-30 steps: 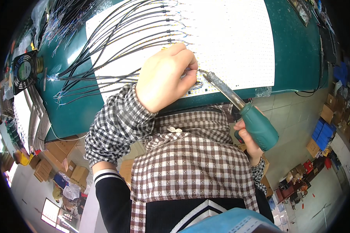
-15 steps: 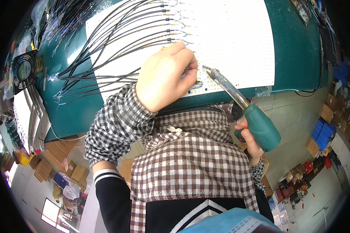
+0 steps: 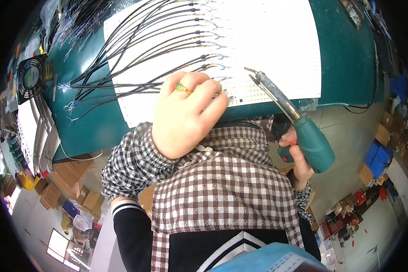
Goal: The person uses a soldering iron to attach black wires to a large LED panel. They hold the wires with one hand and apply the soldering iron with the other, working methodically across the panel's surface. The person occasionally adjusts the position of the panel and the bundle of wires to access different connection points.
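Note:
My right hand [image 3: 300,165] grips a green-handled soldering gun [image 3: 313,143]. Its metal tip points up and left over a white circuit board [image 3: 276,41], apart from my left hand. At the board's near edge, my left hand [image 3: 188,113], wearing a ring with a green stone, has its fingers curled downward. The fingertips are hidden, so what they pinch cannot be seen. Black cables [image 3: 138,85] run in from the left and pass under that hand. Farther up the board, several more cables [image 3: 167,38] lie in a row, their thin coloured wire ends reaching its bright middle.
The board lies on a green tabletop [image 3: 81,136]. A black fan [image 3: 31,78] stands at the left, by a stack of white boards [image 3: 34,136]. Bundled wires [image 3: 84,22] lie at the far left. Cardboard boxes [image 3: 93,206] and blue crates [image 3: 377,156] sit on the floor.
My left hand has moved nearer and slightly left, its back now turned up, uncovering more cable ends. The soldering gun has shifted a little right, its tip farther from that hand.

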Tool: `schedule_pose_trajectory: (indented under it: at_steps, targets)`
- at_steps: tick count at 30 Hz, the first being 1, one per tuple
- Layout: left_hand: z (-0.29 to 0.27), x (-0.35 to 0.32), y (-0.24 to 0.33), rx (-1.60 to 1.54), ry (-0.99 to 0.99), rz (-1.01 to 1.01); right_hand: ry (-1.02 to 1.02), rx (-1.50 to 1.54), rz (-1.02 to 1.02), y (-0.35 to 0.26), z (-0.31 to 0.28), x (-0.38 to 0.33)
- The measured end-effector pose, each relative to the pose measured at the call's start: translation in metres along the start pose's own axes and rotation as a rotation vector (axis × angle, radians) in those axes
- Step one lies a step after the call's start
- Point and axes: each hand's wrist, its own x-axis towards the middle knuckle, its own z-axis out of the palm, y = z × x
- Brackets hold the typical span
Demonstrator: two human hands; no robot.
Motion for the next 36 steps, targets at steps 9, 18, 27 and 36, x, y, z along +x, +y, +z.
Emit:
schedule_pose_trajectory:
  at_steps: [9,18,27,36]
  targets:
    - [0.007,-0.015,0.007,-0.185,-0.074,-0.044,0.012,0.01,-0.034,0.005,0.0,-0.002]
    - [0.003,0.003,-0.012,-0.109,-0.143,-0.043,0.011,0.02,-0.03,0.004,-0.001,-0.001]
    - [0.009,0.006,-0.026,-0.472,-0.101,-0.233,0.011,0.012,-0.045,0.004,-0.001,-0.001]
    - [0.014,-0.004,-0.01,-0.264,-0.017,-0.368,0.041,0.007,-0.029,0.007,0.0,-0.005]
